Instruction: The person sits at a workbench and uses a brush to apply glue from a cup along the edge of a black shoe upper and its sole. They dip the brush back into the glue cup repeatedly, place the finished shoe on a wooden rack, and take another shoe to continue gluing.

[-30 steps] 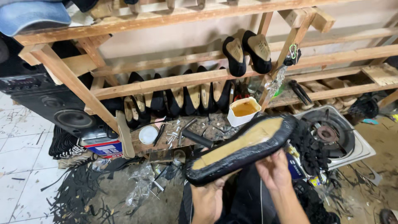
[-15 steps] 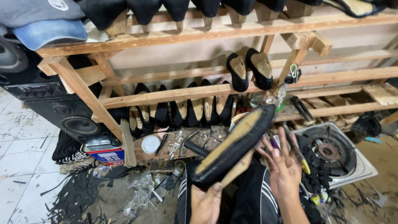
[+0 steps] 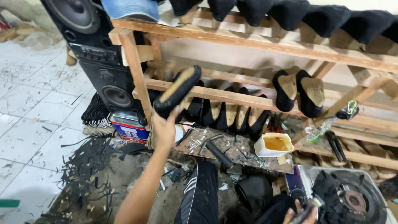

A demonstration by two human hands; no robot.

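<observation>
Against the middle rail of the wooden rack, your left hand holds up a black shoe by its lower end, tan sole facing you and the shoe tilted so its far end points up and to the right. Your fingers are wrapped tight around that lower end, thumb on the near side. The shoe sits just in front of a row of black shoes leaning soles-out against the same rail, and to their right a pair of black shoes hangs higher up with tan insoles showing. Below the row, a cluttered work board carries a hammer and, at its right end, a white tub of amber glue. Left of your arm stands a tall black speaker, with a stack of thin black pieces beside its base and black scraps strewn over the floor. Your right hand is low at the bottom edge, next to a gas stove; only part of it shows, and you cannot tell how its fingers are set. Along the top rail, dark shoe uppers are lined up.
</observation>
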